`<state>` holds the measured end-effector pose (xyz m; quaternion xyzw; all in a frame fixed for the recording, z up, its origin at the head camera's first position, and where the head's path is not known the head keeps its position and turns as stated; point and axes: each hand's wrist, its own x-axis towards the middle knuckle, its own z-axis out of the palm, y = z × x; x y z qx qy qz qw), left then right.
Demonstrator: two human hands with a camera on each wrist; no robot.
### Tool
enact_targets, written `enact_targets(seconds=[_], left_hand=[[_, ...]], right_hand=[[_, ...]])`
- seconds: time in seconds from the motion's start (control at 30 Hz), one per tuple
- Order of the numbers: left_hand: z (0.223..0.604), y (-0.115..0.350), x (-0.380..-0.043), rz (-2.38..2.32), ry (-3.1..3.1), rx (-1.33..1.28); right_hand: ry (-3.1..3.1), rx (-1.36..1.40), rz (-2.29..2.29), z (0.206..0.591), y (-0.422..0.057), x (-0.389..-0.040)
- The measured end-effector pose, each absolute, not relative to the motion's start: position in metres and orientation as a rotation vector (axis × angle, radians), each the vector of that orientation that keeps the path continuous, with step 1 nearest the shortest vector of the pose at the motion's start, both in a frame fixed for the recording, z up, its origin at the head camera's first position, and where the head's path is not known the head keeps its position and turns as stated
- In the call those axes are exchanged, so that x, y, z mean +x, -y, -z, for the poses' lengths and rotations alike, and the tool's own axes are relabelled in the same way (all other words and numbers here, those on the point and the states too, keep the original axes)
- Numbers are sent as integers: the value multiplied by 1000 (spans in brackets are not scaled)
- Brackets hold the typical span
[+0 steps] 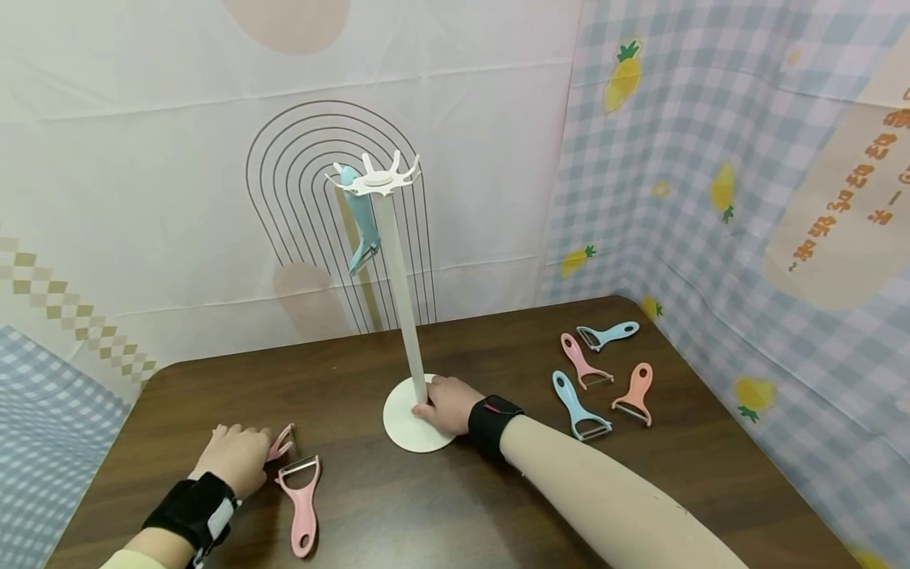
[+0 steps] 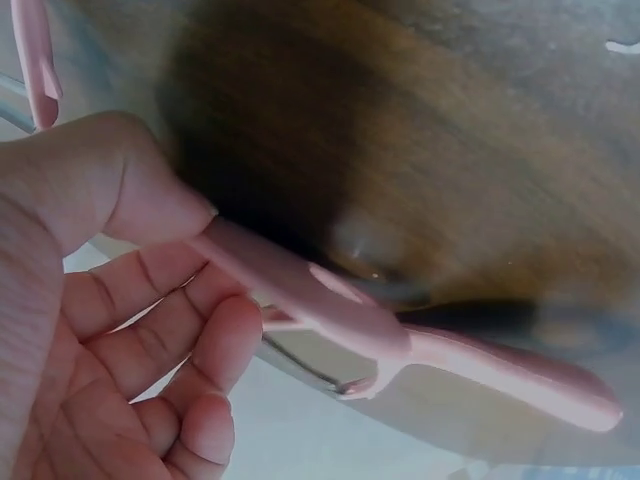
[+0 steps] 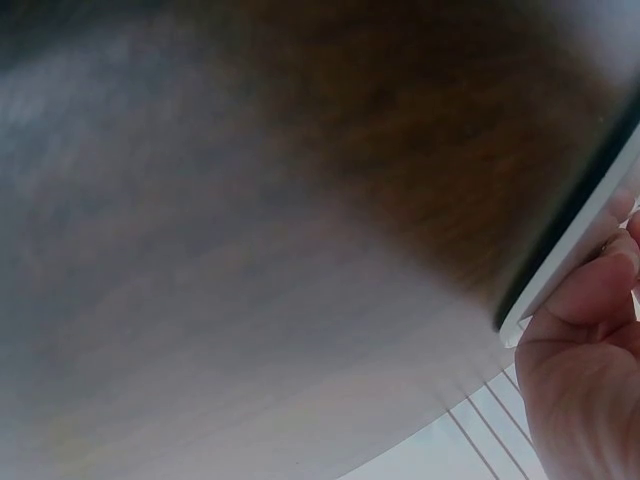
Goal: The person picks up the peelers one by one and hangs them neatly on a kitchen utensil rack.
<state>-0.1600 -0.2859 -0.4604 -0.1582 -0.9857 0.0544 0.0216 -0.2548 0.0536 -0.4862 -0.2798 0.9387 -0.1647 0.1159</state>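
**Hook stand (image 1: 400,284) gripped at its foot, pink peeler (image 2: 270,275) pinched to the left**

The hook stand is gripped low by the right hand (image 1: 451,407), with thumb and fingers closed round the foot of its pole (image 1: 410,340), just above the round base (image 1: 412,437); so low a hold is probably used to keep it from sliding or tipping. Between the thumb and fingers of the left hand (image 1: 238,454), the pink peeler is pinched, its rounded end left jutting out. Whether it is lifted wholly off the table (image 1: 398,514) cannot be told.

A second pink peeler (image 1: 303,514) is laid just beside it, blade end towards it. At the left of the stand's top, a blue peeler (image 1: 362,217) is hung head down, apparently by its handle. At the right, a farther light-blue peeler (image 1: 620,333), a nearer light-blue peeler (image 1: 566,393), a rose peeler (image 1: 576,357) and an orange peeler (image 1: 642,381) are spread apart, presumably for easy separate grasping.
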Motion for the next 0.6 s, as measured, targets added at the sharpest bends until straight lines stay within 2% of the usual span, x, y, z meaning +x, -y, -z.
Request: enact_targets(seconds=[0.6], left_hand=[[457,290,-161,-116,2989,-494]], right_hand=[[-2739,-801,492,481,-54,-251]])
